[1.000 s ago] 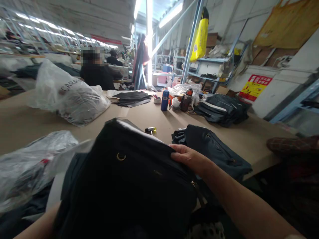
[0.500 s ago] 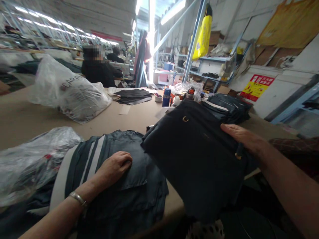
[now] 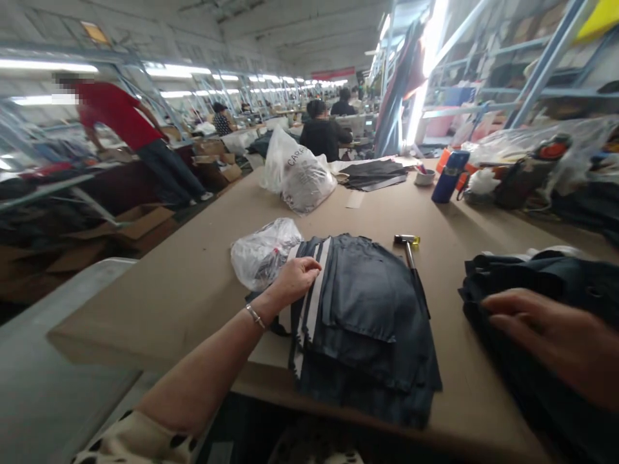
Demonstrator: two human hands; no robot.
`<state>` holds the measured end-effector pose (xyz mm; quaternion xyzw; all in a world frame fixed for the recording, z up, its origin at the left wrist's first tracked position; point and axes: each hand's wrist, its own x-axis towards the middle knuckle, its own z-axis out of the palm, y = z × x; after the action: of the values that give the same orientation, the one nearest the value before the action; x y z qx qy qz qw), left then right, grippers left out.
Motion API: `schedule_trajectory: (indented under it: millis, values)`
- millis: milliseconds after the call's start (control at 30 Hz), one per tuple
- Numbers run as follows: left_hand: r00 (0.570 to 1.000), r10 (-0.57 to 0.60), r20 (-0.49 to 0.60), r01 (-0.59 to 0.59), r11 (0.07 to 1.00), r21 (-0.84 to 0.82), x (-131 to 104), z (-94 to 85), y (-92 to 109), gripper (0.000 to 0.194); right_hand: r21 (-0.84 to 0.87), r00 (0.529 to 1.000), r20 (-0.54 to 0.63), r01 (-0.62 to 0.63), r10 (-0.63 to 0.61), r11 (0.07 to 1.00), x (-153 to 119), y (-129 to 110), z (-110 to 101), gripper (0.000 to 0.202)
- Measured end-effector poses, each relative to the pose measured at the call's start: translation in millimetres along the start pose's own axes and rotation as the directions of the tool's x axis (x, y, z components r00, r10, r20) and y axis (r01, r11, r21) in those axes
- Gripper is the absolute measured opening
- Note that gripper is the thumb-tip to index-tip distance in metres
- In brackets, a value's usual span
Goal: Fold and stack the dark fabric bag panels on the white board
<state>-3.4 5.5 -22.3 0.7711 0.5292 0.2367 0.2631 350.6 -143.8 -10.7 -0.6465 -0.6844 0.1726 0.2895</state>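
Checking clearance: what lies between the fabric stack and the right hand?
Head view: a hammer beside the fabric stack, bare tabletop, then dark fabric at the right hand.

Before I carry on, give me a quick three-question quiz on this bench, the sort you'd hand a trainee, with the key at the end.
1. Multiple choice: where does the hammer lie relative to the middle stack of dark fabric?
A) along its left side
B) along its right side
C) on top of its middle

2. True or false: the blue bottle stands to the right of the small white cup.

3. Short answer: which of the person's two hands has the silvery band at its wrist?

Key: 1. B. 2. True. 3. The left hand.
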Motion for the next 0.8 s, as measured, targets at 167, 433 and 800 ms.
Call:
schedule_trajectory:
  millis: [167,433,800]
  values:
    - [0.994,-0.11,0.0,0.11,0.994,0.007,-11.8,2.5,-1.6,0.025,-0.045,0.904,0.291,0.339,-0.312,0.94,20.6,-91.4,105.9,0.052]
    - [0.982,-0.169,0.086,0.17,0.986,-0.001,-17.5,0.5,-9.9,0.034,-0.289,0.941,0.27,0.283,-0.206,0.915,57.3,-128.3,168.6,0.02]
    - [0.918,-0.341,0.202,0.345,0.938,0.017,-1.2,3.2,-0.7,0.021,-0.084,0.942,0.308,0.164,-0.131,0.983,70.9,-135.0,166.1,0.02]
